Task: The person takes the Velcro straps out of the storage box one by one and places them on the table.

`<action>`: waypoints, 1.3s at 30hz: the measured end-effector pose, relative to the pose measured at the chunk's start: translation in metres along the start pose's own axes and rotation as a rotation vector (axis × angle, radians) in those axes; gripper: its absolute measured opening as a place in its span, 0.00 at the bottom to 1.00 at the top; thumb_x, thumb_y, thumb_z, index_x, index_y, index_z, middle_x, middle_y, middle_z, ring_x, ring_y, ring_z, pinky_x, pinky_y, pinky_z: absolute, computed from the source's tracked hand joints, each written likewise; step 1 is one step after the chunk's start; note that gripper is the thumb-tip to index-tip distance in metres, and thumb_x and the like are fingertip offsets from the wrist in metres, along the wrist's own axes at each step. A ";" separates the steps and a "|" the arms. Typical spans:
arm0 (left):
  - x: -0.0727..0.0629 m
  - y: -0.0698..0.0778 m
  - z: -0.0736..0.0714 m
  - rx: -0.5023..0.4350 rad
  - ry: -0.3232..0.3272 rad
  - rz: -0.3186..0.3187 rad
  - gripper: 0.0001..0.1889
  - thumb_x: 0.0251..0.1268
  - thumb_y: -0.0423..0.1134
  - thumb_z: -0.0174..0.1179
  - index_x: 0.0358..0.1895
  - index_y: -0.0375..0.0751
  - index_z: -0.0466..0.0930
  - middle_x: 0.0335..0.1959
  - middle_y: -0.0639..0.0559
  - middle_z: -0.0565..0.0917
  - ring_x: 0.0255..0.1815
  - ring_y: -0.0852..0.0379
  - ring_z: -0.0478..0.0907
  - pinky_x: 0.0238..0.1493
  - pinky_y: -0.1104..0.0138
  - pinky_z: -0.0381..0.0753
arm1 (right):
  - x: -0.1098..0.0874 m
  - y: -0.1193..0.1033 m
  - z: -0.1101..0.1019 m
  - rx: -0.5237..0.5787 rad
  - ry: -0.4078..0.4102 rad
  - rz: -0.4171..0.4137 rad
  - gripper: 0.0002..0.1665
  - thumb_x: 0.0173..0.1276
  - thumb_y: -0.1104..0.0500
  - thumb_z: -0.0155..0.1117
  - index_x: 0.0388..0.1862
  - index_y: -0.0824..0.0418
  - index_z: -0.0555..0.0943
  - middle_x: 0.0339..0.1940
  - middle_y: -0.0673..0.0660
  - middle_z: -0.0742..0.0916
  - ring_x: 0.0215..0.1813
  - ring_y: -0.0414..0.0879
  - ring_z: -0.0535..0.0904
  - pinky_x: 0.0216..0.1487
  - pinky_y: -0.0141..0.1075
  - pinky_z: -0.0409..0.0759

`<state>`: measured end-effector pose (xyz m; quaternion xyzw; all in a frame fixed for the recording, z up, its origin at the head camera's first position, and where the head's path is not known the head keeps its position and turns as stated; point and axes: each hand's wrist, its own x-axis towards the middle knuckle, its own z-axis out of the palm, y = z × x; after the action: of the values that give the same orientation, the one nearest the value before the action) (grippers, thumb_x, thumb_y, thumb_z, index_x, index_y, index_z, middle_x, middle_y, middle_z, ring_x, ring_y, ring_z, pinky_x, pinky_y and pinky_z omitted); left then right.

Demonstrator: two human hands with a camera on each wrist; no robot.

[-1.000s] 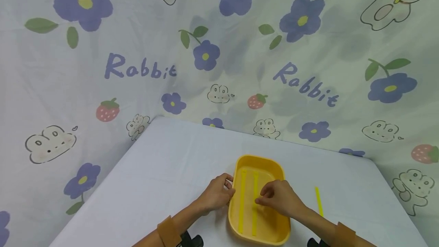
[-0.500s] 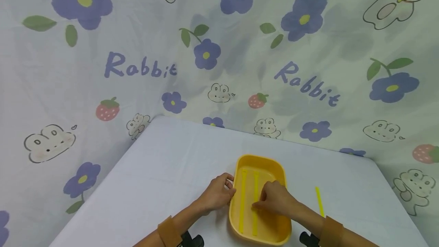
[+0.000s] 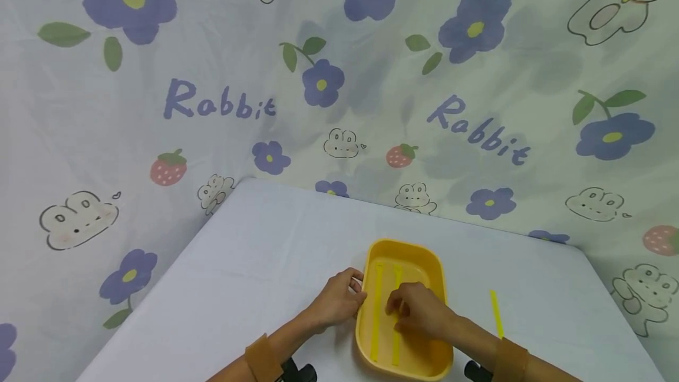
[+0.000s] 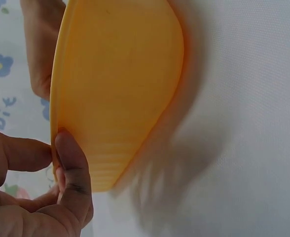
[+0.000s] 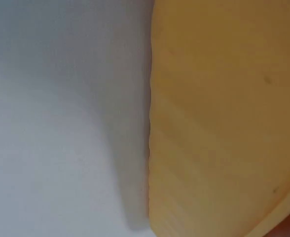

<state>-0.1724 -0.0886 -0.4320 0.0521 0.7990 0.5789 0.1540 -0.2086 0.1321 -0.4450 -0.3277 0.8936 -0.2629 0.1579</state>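
Observation:
A yellow rectangular tray [image 3: 424,358] with rounded corners stands on the white table. Two thin yellow strips run lengthwise along its floor: a left strip [image 3: 376,317] and a right strip [image 3: 395,355]. My left hand [image 3: 335,298] holds the tray's left side; in the left wrist view its thumb and a finger pinch the rim of the tray [image 4: 120,74]. Inside the tray, my right hand [image 3: 421,311] bends its fingers down over the middle of the right strip. Whether they grip it is unclear. The right wrist view shows only the tray's outer wall [image 5: 224,108] and a sliver of skin.
Another yellow strip [image 3: 496,314] lies on the white table [image 3: 286,234] right of the tray, its near end hidden by my right forearm. A cloth [image 3: 339,117] printed with flowers and rabbits hangs behind the table.
My right hand has shifted slightly along the right strip, and its index finger and thumb have spread apart. My left hand keeps its hold on the tray's rim.

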 end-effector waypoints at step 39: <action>0.000 0.003 0.001 0.021 0.005 0.007 0.16 0.71 0.29 0.56 0.58 0.28 0.69 0.38 0.47 0.75 0.29 0.51 0.81 0.28 0.68 0.82 | 0.003 0.002 -0.013 -0.323 -0.339 -0.358 0.10 0.64 0.62 0.72 0.33 0.45 0.83 0.29 0.37 0.79 0.35 0.30 0.70 0.44 0.23 0.75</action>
<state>-0.1721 -0.0863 -0.4295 0.0553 0.8052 0.5711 0.1495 -0.2178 0.1363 -0.4363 -0.5402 0.8128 -0.0824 0.2019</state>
